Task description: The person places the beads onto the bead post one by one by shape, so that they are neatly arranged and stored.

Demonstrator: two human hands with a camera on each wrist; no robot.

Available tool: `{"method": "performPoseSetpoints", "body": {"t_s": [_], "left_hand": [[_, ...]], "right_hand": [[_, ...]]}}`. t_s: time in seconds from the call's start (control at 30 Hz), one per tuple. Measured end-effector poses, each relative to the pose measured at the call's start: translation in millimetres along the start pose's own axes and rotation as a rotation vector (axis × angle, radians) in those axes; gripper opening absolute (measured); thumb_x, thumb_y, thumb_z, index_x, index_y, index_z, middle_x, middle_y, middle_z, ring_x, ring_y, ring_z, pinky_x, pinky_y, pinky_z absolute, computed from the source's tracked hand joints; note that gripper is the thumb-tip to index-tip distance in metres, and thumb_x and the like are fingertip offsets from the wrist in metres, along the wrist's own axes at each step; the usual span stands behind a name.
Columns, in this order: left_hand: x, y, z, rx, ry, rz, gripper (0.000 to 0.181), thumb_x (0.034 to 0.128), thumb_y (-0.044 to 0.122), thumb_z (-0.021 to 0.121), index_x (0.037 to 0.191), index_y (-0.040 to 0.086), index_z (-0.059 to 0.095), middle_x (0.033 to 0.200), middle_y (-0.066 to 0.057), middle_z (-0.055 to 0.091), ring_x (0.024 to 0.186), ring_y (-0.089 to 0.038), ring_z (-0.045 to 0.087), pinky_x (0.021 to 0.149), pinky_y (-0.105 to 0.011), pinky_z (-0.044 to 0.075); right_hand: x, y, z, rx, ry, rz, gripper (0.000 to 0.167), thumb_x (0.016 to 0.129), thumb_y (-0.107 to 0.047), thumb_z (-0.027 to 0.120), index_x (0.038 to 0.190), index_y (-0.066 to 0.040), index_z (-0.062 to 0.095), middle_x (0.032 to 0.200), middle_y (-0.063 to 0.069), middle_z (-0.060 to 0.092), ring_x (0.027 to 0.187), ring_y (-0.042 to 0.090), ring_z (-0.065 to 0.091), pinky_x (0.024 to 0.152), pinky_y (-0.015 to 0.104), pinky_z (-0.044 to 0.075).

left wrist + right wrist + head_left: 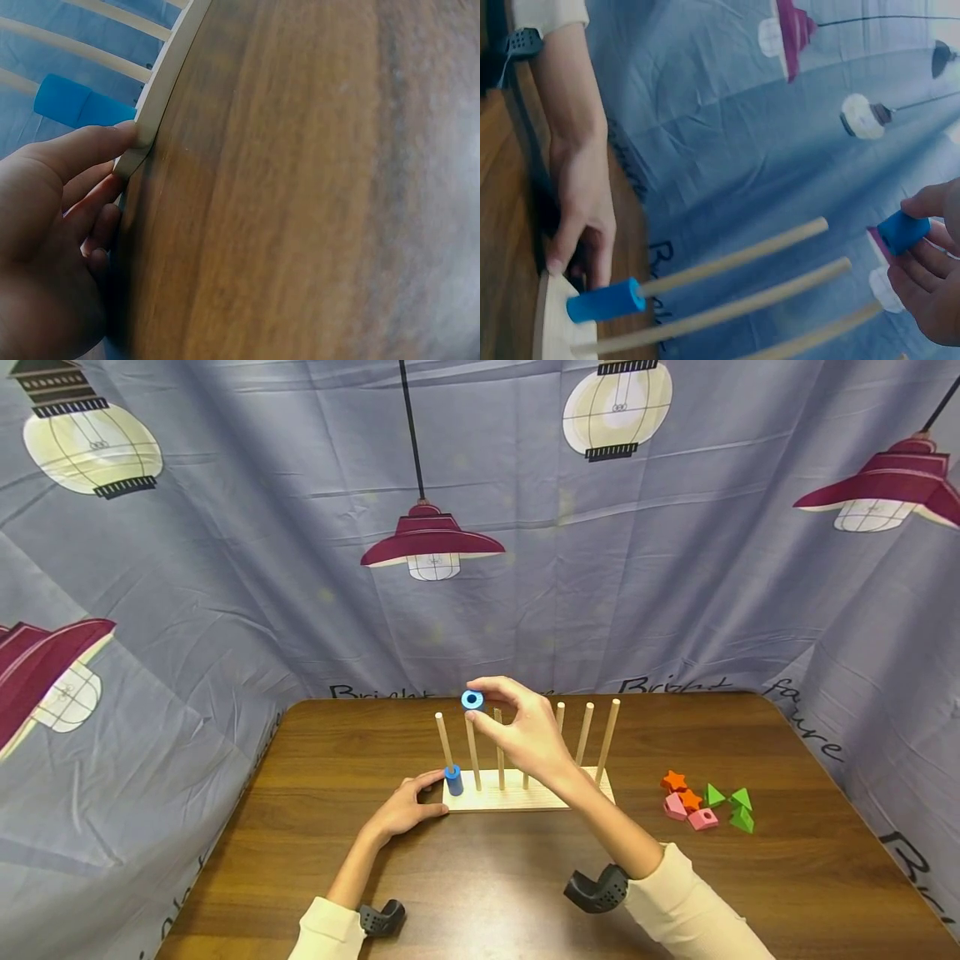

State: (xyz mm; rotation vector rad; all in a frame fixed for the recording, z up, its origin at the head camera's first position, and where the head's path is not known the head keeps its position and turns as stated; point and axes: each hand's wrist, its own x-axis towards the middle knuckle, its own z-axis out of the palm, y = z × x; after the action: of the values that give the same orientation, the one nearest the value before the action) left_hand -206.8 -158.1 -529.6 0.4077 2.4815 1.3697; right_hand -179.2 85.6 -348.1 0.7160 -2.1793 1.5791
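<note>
A wooden peg rack (501, 800) stands on the table, a row of upright dowels in its pale base. My left hand (397, 814) grips the base's left end, the thumb at the front corner and the fingers round the end. On the leftmost dowel sits a stack of blue cylinders (453, 781), down against the base. High up near the dowel tops, my right hand (528, 731) pinches a blue cylinder bead (472, 700) between thumb and fingers. Its hole shows in the head view. In the right wrist view this bead (904, 231) is off the dowels.
To the right of the rack lie loose pieces: orange stars (674, 781), pink house-shaped blocks (703, 819) and green triangles (742, 799). A patterned curtain (525, 610) hangs behind the wooden table (360, 735). Both wrists carry a black camera mount (596, 890).
</note>
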Motion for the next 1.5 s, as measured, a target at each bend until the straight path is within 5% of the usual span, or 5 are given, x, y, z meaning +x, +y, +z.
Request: {"method": "performPoseSetpoints", "body": {"t_s": [0.57,0.93,1.07,1.27,1.5], "left_hand": [[0.1,1.2,-0.6,-0.036,-0.017,-0.021,0.064,0.0881,0.024,0.077,0.146,0.013,0.052,0.147,-0.012,0.048,0.126,-0.033,0.039,0.102,-0.061,0.033],[0.9,0.7,-0.9,-0.025,-0.014,-0.016,0.064,0.0878,0.024,0.077,0.146,0.013,0.053,0.149,-0.011,0.047,0.126,-0.034,0.04,0.101,-0.062,0.034],[0.5,1.1,-1.1,-0.009,-0.02,-0.015,0.064,0.0881,0.025,0.077,0.146,0.012,0.052,0.148,-0.013,0.047,0.127,-0.036,0.04,0.101,-0.063,0.033],[0.1,1.5,-0.9,-0.001,-0.023,-0.017,0.065,0.088,0.025,0.077,0.146,0.011,0.052,0.146,-0.013,0.048,0.126,-0.035,0.04,0.102,-0.061,0.034],[-0.7,0.6,-0.9,0.011,-0.008,0.001,0.066,0.0871,0.026,0.077,0.146,0.009,0.052,0.143,-0.014,0.051,0.123,-0.034,0.042,0.1,-0.061,0.035]], "right_hand": [[11.9,11.7,46.1,0.009,-0.029,0.073,0.032,0.089,-0.01,0.076,0.12,-0.005,0.068,0.116,0.005,0.069,0.109,0.019,0.065,0.091,0.037,0.048],[0.9,27.3,59.1,-0.054,0.01,0.075,0.035,0.088,-0.012,0.077,0.121,-0.005,0.066,0.111,0.006,0.07,0.057,0.011,0.036,0.061,0.028,0.031],[-7.5,36.2,63.7,-0.009,0.019,0.131,0.044,0.088,-0.013,0.077,0.128,-0.005,0.06,0.111,0.007,0.069,0.065,0.013,0.045,0.064,0.03,0.04],[-22.8,55.4,74.3,0.064,0.039,0.25,0.045,0.087,-0.013,0.077,0.127,-0.007,0.059,0.111,0.005,0.069,0.108,0.023,0.063,0.098,0.047,0.044],[-41.9,81.9,85.8,0.1,0.012,0.349,0.031,0.086,-0.008,0.076,0.114,-0.004,0.065,0.112,0.01,0.068,0.109,0.033,0.062,0.098,0.055,0.043]]}}
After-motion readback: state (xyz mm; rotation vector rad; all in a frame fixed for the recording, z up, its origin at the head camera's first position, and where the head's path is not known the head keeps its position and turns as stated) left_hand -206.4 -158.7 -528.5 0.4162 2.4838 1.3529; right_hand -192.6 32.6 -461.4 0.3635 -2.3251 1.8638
